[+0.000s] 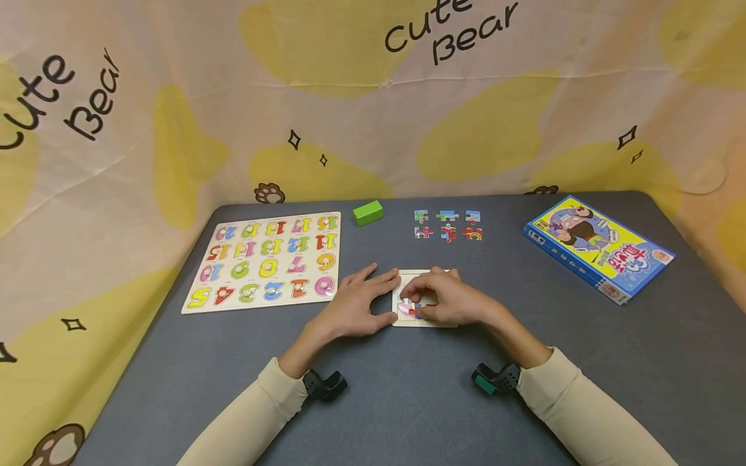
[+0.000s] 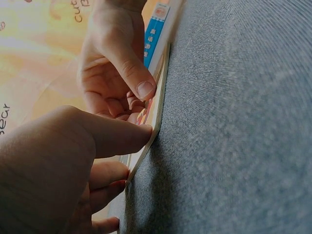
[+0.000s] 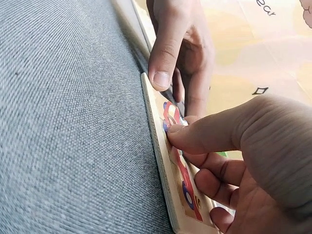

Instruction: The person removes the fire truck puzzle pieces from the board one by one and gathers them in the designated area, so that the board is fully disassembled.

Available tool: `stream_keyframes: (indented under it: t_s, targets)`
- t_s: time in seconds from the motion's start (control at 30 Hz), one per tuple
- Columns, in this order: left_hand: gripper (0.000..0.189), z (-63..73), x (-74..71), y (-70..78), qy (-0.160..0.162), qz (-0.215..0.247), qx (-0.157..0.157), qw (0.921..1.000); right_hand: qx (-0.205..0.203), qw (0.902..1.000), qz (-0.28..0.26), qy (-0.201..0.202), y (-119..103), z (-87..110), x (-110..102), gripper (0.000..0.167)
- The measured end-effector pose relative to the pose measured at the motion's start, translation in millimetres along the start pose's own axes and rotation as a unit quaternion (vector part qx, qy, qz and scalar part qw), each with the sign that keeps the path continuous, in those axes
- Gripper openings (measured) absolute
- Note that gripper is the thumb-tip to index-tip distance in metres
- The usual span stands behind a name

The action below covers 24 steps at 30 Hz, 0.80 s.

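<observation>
A small pale jigsaw board (image 1: pixel 425 324) lies on the table in front of the person, with brightly printed puzzle pieces (image 3: pixel 183 178) along its near side. The left hand (image 1: pixel 360 304) rests at the board's left edge, thumb by the near corner and fingers extended along the side. Over the board, the right hand (image 1: pixel 451 299) bends its fingers and pinches a puzzle piece (image 1: pixel 406 309) between thumb and fingertips, low against the board. Its fingers cover much of the board's far and right parts in the head view.
Several loose jigsaw pieces (image 1: pixel 448 225) lie in two rows beyond the board. A number puzzle board (image 1: pixel 233 306) lies to the left, near a green block (image 1: pixel 368 212). At the right is a blue and yellow box (image 1: pixel 600 249). A printed cloth (image 1: pixel 361 116) hangs behind the table.
</observation>
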<state>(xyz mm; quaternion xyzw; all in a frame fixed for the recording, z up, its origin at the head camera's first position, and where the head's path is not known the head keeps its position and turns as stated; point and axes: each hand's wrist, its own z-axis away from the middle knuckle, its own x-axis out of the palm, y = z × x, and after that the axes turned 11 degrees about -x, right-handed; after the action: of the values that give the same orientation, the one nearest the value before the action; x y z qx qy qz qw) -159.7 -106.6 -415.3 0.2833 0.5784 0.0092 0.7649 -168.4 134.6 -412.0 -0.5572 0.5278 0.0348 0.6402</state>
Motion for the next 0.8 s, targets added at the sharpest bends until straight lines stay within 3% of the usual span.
stream_keyframes:
  t_s: [0.33, 0.8]
  targets:
    - [0.071, -0.4, -0.4, 0.8, 0.0, -0.001, 0.002, 1.0, -0.009, 0.9999, 0.008, -0.001, -1.1, 0.3, -0.9, 0.034]
    - [0.071, 0.3, -0.2, 0.4, 0.0, 0.001, 0.001, 1.0, -0.033, 0.9963, 0.079, 0.002, -6.2, -0.8, 1.5, 0.038]
